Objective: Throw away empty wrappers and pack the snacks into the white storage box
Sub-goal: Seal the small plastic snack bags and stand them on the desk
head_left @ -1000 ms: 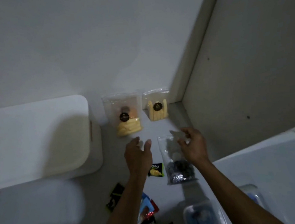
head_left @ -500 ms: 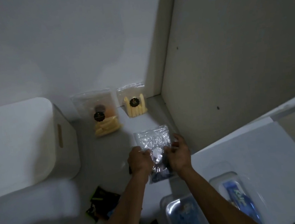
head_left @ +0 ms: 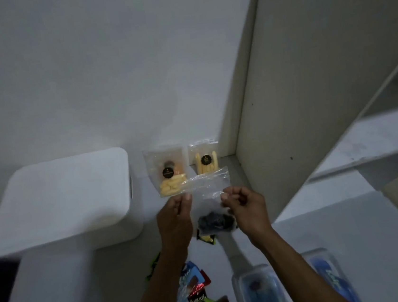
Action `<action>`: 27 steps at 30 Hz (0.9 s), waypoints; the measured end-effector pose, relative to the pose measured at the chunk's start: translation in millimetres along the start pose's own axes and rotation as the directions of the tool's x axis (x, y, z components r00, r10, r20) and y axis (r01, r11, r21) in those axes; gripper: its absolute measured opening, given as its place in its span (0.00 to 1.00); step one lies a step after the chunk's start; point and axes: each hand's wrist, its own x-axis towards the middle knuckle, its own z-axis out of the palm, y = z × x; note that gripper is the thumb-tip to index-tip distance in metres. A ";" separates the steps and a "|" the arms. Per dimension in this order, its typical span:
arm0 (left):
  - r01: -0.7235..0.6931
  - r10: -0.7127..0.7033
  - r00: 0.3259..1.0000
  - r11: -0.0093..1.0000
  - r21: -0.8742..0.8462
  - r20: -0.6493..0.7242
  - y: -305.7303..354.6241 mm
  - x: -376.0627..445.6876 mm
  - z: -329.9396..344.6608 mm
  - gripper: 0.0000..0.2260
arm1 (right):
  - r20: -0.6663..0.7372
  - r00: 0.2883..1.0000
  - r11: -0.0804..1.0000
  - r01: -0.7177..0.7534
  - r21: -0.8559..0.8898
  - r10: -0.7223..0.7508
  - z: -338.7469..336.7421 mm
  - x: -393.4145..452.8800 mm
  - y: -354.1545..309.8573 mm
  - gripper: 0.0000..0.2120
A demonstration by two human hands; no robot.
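I hold a clear plastic bag [head_left: 207, 189] with dark snacks at its bottom up above the white surface. My left hand [head_left: 174, 218] pinches its left edge and my right hand [head_left: 245, 206] pinches its right edge. The white storage box [head_left: 60, 201] stands at the left with its lid on. Two clear bags of yellow snacks [head_left: 168, 176] [head_left: 205, 161] lean against the back wall behind the held bag. Below my hands lie a small black-and-yellow wrapper [head_left: 206, 239] and a heap of coloured packets [head_left: 197, 300].
Two clear plastic tubs with blue contents [head_left: 258, 293] [head_left: 331, 274] sit at the lower right. A beige upright panel [head_left: 310, 88] closes off the right side, with a white shelf [head_left: 377, 135] beyond it.
My hands closed on the clear bag lying on the surface and lifted it. It now hangs stretched between both hands. The view also shifted.
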 end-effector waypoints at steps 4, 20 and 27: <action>-0.078 0.066 0.995 0.981 -0.177 -0.076 41.9 -20.8 -30.7 0.05 | 0.081 0.988 0.991 0.135 -0.005 -0.134 5.5 -36.5 -39.2 0.02; -0.286 0.272 0.957 0.943 -0.172 -0.101 118.0 -82.6 -93.2 0.06 | 0.289 0.860 0.884 0.460 -0.080 -0.421 2.1 -104.5 -150.1 0.07; -0.357 0.347 0.932 0.928 -0.104 -0.107 146.9 -81.7 -83.2 0.07 | 0.556 0.706 0.535 0.702 -0.470 -0.439 9.7 -103.6 -198.9 0.09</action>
